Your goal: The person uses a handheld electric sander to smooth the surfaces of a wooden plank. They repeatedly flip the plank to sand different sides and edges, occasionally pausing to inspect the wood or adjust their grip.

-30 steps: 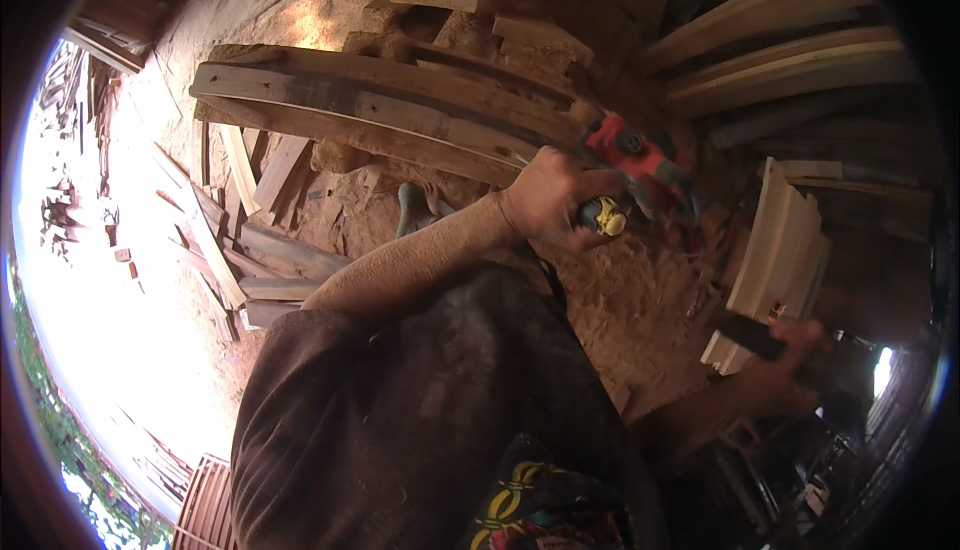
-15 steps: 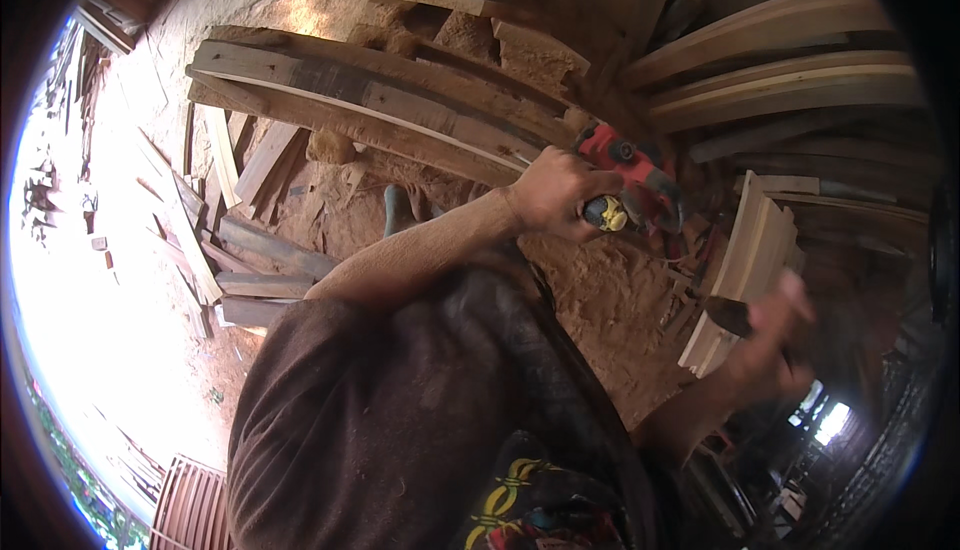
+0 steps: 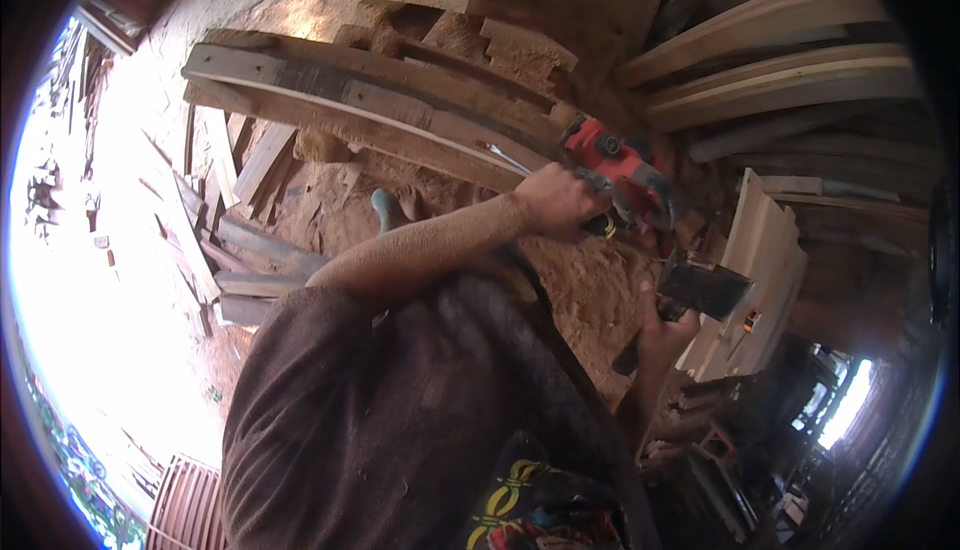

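Through the head camera I see a chisel inside the fingers of my left hand. Its thin metal blade pokes out up and to the left, and its tip is at the long wooden beam; I cannot tell if it touches the wood. A bit of its yellow handle end peeks out on the other side of the hand. These fingers are curled in tight, squeezing the handle.

My right hand is lower and more to the right. Its fingers are wrapped around a dark tool with a wide, flat head. The head is above the fingers, and a bit of handle sticks out below them. The thumb points up, close to the head. The dark tool is apart from the chisel.

A red power tool is just beside the left hand. Pale boards are at the right, with a small orange and black thing on them.
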The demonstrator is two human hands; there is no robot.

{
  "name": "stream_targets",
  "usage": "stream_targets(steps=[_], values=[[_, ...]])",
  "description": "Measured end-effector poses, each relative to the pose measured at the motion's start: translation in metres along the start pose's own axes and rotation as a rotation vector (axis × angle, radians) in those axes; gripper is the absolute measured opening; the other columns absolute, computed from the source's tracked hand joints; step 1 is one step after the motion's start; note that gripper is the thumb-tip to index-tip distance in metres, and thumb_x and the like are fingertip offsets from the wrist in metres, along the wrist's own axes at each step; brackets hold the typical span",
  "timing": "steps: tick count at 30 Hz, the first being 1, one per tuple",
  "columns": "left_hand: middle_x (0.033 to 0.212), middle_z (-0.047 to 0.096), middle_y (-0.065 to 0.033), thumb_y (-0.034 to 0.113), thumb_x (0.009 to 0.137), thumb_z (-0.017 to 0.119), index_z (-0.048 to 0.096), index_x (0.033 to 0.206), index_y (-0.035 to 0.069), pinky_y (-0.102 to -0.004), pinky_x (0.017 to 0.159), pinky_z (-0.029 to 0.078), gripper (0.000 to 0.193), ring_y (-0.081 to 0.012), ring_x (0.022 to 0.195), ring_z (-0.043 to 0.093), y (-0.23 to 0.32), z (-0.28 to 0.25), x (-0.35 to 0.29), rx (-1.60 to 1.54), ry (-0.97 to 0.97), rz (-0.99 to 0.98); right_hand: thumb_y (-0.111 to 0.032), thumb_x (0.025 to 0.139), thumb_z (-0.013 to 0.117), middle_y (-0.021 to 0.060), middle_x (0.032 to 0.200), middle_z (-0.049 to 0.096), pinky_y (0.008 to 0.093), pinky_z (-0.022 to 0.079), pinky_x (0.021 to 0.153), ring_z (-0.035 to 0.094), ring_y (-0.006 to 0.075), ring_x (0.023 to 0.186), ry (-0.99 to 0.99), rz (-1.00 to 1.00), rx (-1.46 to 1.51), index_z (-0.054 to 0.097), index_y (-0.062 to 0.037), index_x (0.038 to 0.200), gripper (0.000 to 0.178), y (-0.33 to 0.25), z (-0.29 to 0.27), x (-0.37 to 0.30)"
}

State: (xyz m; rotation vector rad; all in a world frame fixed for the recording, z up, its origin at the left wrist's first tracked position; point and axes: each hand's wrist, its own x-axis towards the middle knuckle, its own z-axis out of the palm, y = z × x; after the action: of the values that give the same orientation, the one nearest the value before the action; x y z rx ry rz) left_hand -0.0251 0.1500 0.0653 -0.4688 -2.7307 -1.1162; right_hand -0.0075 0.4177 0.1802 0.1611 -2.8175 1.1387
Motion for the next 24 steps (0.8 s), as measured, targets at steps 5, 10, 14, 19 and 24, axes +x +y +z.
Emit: stream_targets(steps=[5,10,14,19,24], values=[[0.084,0.076,-0.0095,0.035,0.080,0.080,0.073,0.101,0.014,-0.0476,0.072,0.062,0.031,-0.0320,0.080,0.078,-0.002,-0.011,-0.008,-0.063,0.215,0.023,-0.010,0.088,0.090,0.0027,0.074,0.067,0.0277,0.044,0.048,0.060,0.0098,0.059,-0.134,0.153,0.125,0.067,0.0000,0.087,0.025,0.050,0.008,0.015],[0.081,0.074,-0.0021,0.025,0.092,0.083,0.076,0.096,0.009,-0.0357,0.066,0.060,0.018,-0.0152,0.069,0.071,-0.015,-0.097,-0.024,-0.510,1.031,-0.396,-0.013,0.088,0.091,0.0033,0.080,0.069,0.0284,0.047,0.058,0.060,0.0099,0.064,-0.270,0.046,0.195,0.071,0.0002,0.093,0.024,0.012,0.018,0.066],[0.072,0.061,-0.0001,0.020,0.102,0.078,0.069,0.087,0.003,-0.0303,0.069,0.054,0.024,-0.0111,0.067,0.063,0.012,-0.154,-0.022,-0.563,1.161,-0.541,-0.009,0.090,0.089,0.0004,0.071,0.066,0.0254,0.042,0.052,0.056,0.0070,0.055,-0.401,-0.141,0.207,0.070,-0.0018,0.087,0.020,0.019,0.026,0.117],[0.068,0.056,0.0019,0.014,0.099,0.081,0.067,0.086,0.006,-0.0285,0.050,0.038,0.021,-0.0082,0.053,0.050,0.014,-0.132,-0.015,-0.704,1.202,-0.494,-0.013,0.089,0.090,0.0037,0.089,0.075,0.0309,0.051,0.075,0.067,0.0125,0.080,-0.550,-0.335,0.210,0.076,0.0007,0.101,0.023,0.014,0.035,0.163],[0.062,0.051,0.0042,0.014,0.098,0.082,0.064,0.081,0.008,-0.0263,0.047,0.031,0.025,-0.0060,0.050,0.044,0.009,-0.113,-0.009,-0.681,1.346,-0.517,-0.012,0.089,0.090,0.0025,0.090,0.075,0.0305,0.052,0.075,0.067,0.0113,0.081,-0.691,-0.312,0.285,0.077,0.0006,0.099,0.020,-0.011,0.039,0.178]])
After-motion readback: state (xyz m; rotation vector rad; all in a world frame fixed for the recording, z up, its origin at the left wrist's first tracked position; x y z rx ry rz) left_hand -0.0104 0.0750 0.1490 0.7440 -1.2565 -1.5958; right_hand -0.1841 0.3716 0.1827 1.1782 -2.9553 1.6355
